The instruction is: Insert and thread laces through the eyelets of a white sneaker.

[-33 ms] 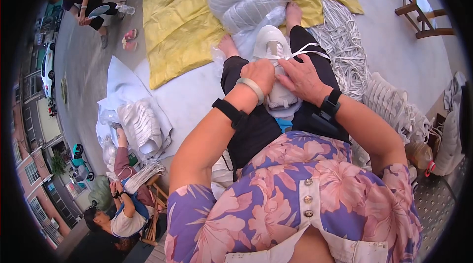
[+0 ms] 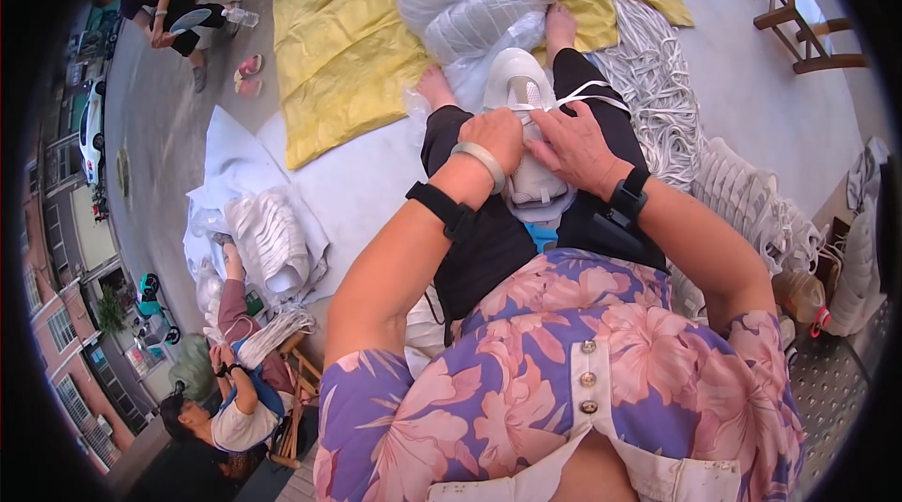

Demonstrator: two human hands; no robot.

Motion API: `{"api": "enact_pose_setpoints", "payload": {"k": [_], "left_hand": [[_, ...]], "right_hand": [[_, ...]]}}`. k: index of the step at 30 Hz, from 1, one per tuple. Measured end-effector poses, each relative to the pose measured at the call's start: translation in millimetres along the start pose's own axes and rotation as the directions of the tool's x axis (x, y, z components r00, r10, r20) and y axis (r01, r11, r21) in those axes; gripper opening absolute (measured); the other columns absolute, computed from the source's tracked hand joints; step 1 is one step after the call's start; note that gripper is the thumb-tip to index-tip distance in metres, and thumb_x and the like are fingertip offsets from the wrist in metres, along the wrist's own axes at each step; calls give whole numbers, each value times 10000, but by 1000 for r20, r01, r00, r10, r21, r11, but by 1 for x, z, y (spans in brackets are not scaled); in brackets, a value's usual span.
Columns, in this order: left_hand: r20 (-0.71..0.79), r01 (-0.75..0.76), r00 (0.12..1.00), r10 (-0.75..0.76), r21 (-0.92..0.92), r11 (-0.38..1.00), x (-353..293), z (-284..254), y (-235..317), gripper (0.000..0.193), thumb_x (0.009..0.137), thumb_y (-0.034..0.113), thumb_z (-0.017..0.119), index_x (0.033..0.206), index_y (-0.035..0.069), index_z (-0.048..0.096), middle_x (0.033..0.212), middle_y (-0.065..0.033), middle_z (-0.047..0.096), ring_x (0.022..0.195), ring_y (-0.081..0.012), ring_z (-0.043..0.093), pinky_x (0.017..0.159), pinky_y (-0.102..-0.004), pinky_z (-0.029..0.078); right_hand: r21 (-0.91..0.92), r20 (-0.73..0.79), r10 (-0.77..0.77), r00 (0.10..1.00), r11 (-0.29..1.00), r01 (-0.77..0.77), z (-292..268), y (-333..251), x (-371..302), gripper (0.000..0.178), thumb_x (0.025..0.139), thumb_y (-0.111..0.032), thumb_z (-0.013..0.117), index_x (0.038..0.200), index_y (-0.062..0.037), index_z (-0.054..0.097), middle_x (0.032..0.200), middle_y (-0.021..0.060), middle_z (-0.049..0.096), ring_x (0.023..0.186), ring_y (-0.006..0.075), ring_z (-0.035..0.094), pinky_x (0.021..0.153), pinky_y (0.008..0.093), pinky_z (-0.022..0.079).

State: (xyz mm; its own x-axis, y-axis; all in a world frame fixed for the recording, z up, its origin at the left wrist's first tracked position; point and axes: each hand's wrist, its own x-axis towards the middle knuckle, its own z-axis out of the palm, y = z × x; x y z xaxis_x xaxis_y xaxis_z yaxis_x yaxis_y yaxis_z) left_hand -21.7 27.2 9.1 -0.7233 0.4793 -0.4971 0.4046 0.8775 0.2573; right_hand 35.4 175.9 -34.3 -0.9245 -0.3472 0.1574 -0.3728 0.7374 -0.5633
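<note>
A white sneaker with a pale mesh tongue rests between my thighs, its toe pointing away from me. My left hand is closed at the left side of the lacing, pinching a white shoelace; its fingertips are partly hidden. Across the tongue, my right hand has thumb and fingers closed on the lace near the eyelets. A loose length of that lace loops out to the right over my thigh.
Clear plastic bags of shoes lie ahead on a yellow sheet. To the right are a heap of white laces, rows of shoes and a wooden stool. Two people sit at left, one near, one far.
My left hand has shifted very slightly left, showing a little more lace at its fingertips. The sneaker and my right hand look almost unchanged.
</note>
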Motion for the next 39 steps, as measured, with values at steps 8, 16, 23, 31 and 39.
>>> {"api": "enact_pose_setpoints", "payload": {"k": [8,16,23,31,39], "left_hand": [[-159,109,978,-137,-175,979,-16,18,-10,174,731,122,560,806,-35,563,787,-262,604,769,-405,598,681,-489,462],[-243,46,966,-90,-183,982,-45,30,-8,164,725,78,552,822,-33,483,686,-257,592,689,-419,600,645,-501,470],[-274,81,955,-111,-117,990,-33,35,-6,132,755,101,510,797,-21,483,679,-249,593,671,-410,599,616,-500,469],[-313,148,933,-178,-118,982,-27,42,-2,152,777,129,502,807,-20,501,695,-249,605,679,-405,610,628,-489,483],[-283,92,952,-116,-99,991,-33,34,0,148,787,125,486,824,-18,487,689,-245,599,687,-411,602,633,-496,465]], "right_hand": [[49,25,215,976,975,-215,10,-13,5,369,804,-373,568,1006,-80,472,876,103,603,880,257,576,862,421,315],[96,60,158,986,982,-163,4,-20,7,442,757,-424,627,975,-62,498,859,119,600,830,278,567,840,390,348],[68,79,322,943,942,-328,7,-28,14,418,705,-320,687,970,-79,471,803,123,604,788,287,595,666,387,384],[8,80,363,929,931,-364,13,-27,16,438,720,-299,656,1018,-79,422,810,111,617,792,288,604,650,412,364],[101,64,409,910,905,-414,10,-28,14,432,706,-307,658,1005,-87,438,791,117,625,780,292,607,629,417,371]]}}
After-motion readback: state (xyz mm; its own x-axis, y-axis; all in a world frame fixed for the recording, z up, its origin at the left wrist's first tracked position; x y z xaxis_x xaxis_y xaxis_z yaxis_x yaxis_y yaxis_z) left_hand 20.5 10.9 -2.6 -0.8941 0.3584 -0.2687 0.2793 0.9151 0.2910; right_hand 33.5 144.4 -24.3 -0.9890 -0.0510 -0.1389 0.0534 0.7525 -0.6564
